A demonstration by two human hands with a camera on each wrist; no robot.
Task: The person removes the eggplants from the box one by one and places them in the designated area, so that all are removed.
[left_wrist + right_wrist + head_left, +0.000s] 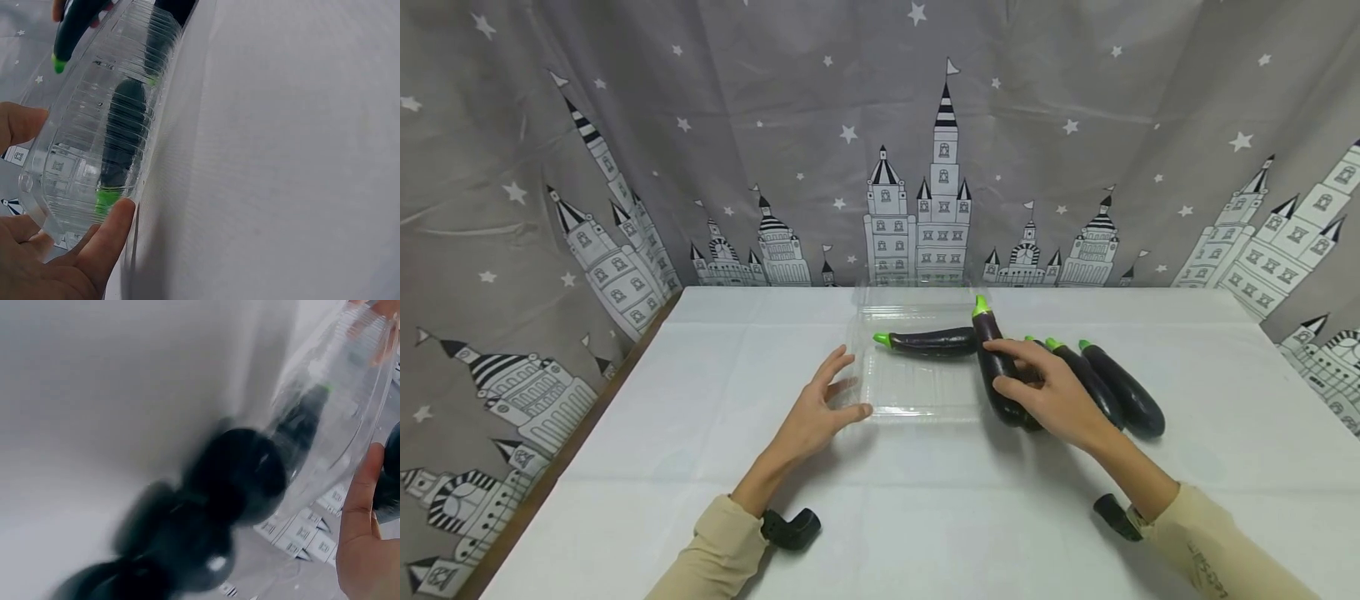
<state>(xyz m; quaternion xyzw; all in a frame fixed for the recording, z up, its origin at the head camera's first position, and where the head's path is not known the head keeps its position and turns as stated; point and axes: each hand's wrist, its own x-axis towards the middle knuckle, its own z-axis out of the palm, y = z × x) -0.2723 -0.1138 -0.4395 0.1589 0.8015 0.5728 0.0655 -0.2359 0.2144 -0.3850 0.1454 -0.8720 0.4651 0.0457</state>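
My right hand (1052, 392) grips a dark purple eggplant (992, 367) with a bright green stem, over the right end of a clear plastic container (917, 412). Its stem points away from me. Inside the container another eggplant (936, 342) lies crosswise, stem to the left; it shows through the ridged wall in the left wrist view. My left hand (812, 417) is at the container's left end, fingers spread and fairly straight, thumb by the near corner. In the right wrist view the held eggplant (392, 465) is cut off by the frame edge.
Right of the container more eggplants lie side by side on the white-covered table (737, 375), the outermost eggplant (1126, 392) fully in sight, others partly behind my right hand. A grey curtain (760, 108) with castles and stars hangs behind the table.
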